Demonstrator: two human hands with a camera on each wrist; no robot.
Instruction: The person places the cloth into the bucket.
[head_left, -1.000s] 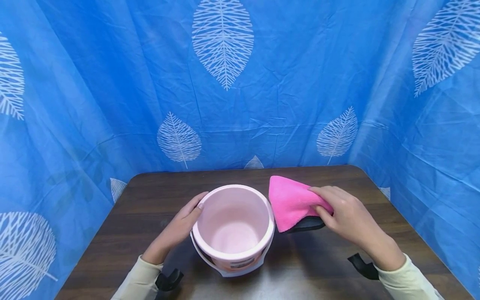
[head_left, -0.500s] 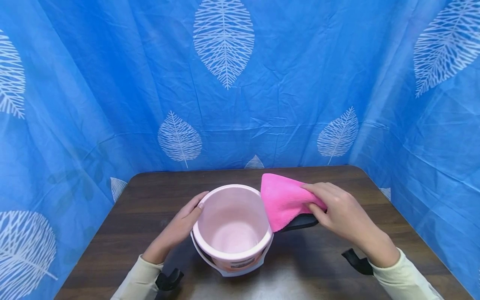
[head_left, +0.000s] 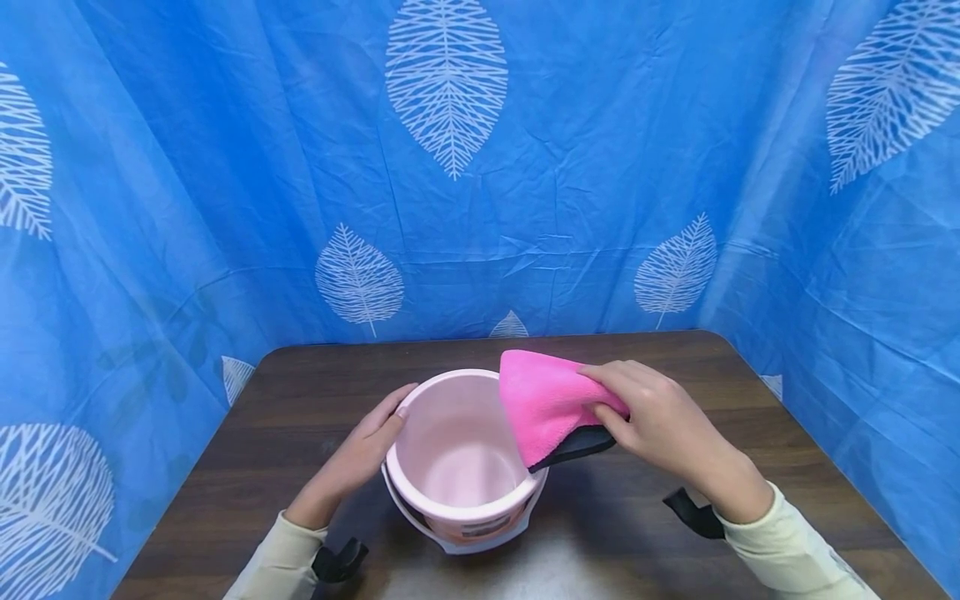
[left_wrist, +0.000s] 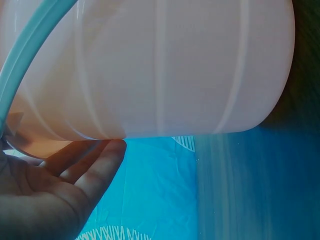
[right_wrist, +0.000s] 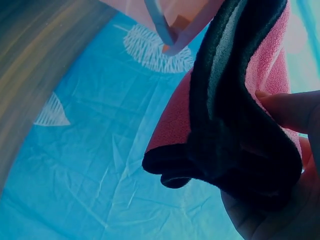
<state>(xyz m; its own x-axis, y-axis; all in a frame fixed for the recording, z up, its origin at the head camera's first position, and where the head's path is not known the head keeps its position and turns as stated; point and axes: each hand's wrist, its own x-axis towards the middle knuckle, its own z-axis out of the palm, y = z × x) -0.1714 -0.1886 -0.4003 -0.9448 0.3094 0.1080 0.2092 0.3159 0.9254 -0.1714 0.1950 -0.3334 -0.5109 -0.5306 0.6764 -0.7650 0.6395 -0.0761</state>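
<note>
Head view: bright, fairly even; whitish glare on the nearer desk [head_left: 300, 417], soft shadow right of the bucket [head_left: 465, 508]. Wrist views: dimmer, bluish. Right wrist: black side of cloth [right_wrist: 172, 117] underexposed, fold detail hard to judge; upper right corner washed out.

You can read no words, brands or numbers in any of the three views. The one spot resembling a label is the small grey patch [head_left: 486, 527] on the orange front of the pink bucket [head_left: 465, 511], low in the middle of your head view; its marks are too small and blurred for you to make out.
</note>
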